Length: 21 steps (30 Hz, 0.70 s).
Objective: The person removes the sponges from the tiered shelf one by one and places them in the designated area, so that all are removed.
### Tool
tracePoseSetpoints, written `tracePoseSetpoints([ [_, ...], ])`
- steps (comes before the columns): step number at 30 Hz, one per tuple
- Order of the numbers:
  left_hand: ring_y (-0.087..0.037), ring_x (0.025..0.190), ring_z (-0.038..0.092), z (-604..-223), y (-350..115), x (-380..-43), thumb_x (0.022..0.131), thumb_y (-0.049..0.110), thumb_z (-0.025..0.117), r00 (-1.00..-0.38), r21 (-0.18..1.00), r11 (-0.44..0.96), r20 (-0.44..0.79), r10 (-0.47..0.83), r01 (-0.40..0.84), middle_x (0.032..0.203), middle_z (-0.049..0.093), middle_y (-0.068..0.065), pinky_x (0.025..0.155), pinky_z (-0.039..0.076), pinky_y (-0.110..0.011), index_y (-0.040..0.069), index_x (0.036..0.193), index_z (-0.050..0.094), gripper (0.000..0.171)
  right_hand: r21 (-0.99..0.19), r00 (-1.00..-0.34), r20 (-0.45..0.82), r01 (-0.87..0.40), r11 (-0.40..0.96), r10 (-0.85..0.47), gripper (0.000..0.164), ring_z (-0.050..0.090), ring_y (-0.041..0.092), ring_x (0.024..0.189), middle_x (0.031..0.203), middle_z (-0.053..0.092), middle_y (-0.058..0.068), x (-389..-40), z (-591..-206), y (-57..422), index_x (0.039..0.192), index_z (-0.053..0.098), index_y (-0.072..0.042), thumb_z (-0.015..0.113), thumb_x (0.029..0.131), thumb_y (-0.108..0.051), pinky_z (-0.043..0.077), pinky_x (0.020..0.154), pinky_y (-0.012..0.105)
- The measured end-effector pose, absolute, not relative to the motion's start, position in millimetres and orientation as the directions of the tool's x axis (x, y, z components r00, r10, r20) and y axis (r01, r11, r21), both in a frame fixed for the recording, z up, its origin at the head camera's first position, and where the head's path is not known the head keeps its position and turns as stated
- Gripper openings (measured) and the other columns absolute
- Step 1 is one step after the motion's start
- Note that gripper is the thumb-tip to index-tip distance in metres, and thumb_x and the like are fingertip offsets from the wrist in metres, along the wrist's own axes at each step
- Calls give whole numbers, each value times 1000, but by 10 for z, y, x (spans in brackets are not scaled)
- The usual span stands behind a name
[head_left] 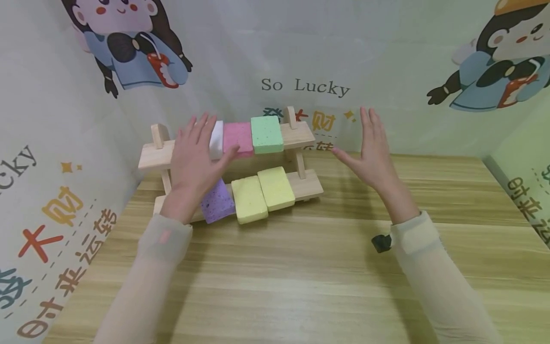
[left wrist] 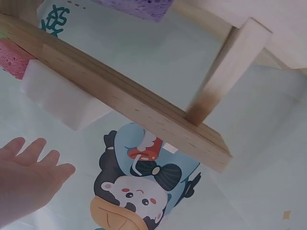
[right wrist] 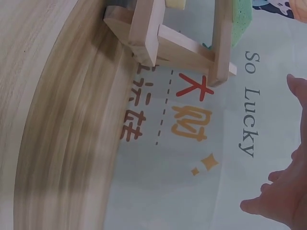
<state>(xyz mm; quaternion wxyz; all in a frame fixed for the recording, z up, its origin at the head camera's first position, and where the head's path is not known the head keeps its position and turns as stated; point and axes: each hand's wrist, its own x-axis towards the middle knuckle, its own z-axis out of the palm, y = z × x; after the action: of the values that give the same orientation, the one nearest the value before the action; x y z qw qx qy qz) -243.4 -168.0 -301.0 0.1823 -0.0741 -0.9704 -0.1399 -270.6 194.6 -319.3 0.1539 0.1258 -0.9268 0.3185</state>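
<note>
A two-tier wooden rack (head_left: 299, 137) stands at the back left of the table. Its upper shelf bears a white block (head_left: 217, 138), a pink sponge (head_left: 237, 137) and a green sponge (head_left: 267, 134). Below sit a purple sponge (head_left: 217, 204) and two yellow blocks, one (head_left: 250, 199) beside the other (head_left: 276, 188). My left hand (head_left: 195, 155), fingers extended, hovers over the rack's left part and hides some of it. In the left wrist view a gap separates that hand (left wrist: 29, 179) from the white block (left wrist: 62, 93). My right hand (head_left: 375, 155) is held up right of the rack, touching nothing.
The wood-grain table (head_left: 292, 282) extends in front and to the right. Printed cloth (head_left: 386, 48) with cartoon figures and lettering hangs behind and at both sides. A small black object (head_left: 381, 243) sits at my right cuff.
</note>
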Motion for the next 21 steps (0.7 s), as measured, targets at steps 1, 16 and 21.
tracePoseSetpoints([
  [1, -31, 156, 9, -3023, -1694, -2420, 95, 73, 34, -921, 247, 949, 378, 91, 195, 169, 16, -6, 126, 5, -50, 17, 161, 16, 88, -558, -923, 363, -326, 763, -129, 105, -4, 35, 156, 169, -8, 13, -2698, -3195, 1947, 161, -5, -19, 67, 91, -47, 5, 122, 61],
  [16, -34, 153, 20, -3233, -1950, -2183, 98, 62, 43, -907, 339, 916, 417, 58, 214, 163, 31, -13, 125, 13, -50, 13, 157, 30, 77, -603, -902, 409, -382, 700, -140, 103, 9, 30, 156, 169, 9, 9, -2682, -3311, 1793, 161, 8, -13, 76, 88, -37, 11, 125, 52],
  [21, -36, 151, 24, -3338, -2113, -2088, 99, 54, 48, -907, 376, 905, 421, 24, 199, 162, 33, -14, 123, 19, -52, 13, 156, 32, 72, -608, -898, 412, -398, 687, -156, 103, 11, 31, 155, 169, 11, 10, -2659, -3338, 1701, 161, 8, -13, 76, 87, -36, 11, 125, 51],
])
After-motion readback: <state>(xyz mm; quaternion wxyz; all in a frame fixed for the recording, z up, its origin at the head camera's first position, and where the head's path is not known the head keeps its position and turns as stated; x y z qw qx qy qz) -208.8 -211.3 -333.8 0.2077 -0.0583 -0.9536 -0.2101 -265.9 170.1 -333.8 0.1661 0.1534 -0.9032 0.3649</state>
